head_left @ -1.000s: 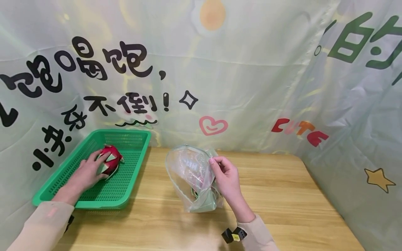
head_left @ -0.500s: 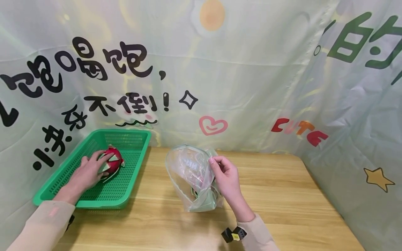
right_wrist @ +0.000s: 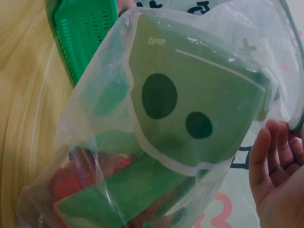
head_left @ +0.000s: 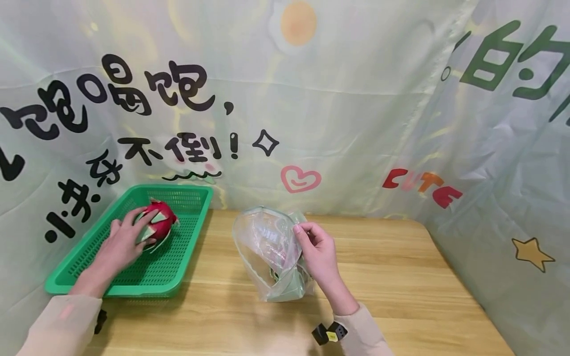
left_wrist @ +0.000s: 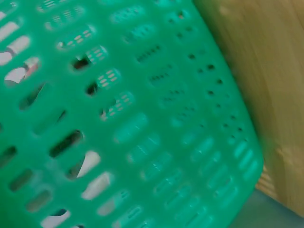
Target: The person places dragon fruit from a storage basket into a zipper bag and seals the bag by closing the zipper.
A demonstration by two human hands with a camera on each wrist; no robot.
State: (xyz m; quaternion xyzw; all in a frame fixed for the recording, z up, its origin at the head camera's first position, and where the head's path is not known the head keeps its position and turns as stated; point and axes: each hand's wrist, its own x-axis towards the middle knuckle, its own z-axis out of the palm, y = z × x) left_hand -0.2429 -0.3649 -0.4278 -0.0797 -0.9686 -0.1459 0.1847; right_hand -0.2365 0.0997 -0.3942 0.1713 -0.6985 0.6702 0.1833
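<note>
In the head view my left hand (head_left: 122, 242) reaches into the green basket (head_left: 207, 210) and grips a red dragon fruit (head_left: 164, 220) with pale green-white patches. Fingers lie over its left side and top, hiding part of it. My right hand (head_left: 318, 252) pinches the rim of a clear plastic bag (head_left: 254, 257), which stands with its mouth open on the table. In the right wrist view the bag carries a green print with dark ovals, and something red (right_wrist: 71, 183) shows inside it. The left wrist view has only the basket's slotted wall (left_wrist: 156, 109) and no hand.
The wooden table (head_left: 378, 277) runs back to a white printed cloth (head_left: 356, 123) that hangs behind and at both sides. The basket stands at the left, near the cloth. A small black block (head_left: 329, 333) sits at the right cuff.
The dragon fruit has turned and shifted slightly in the basket under my left hand. My right hand keeps its hold on the bag's rim. The head view has moved a little.
</note>
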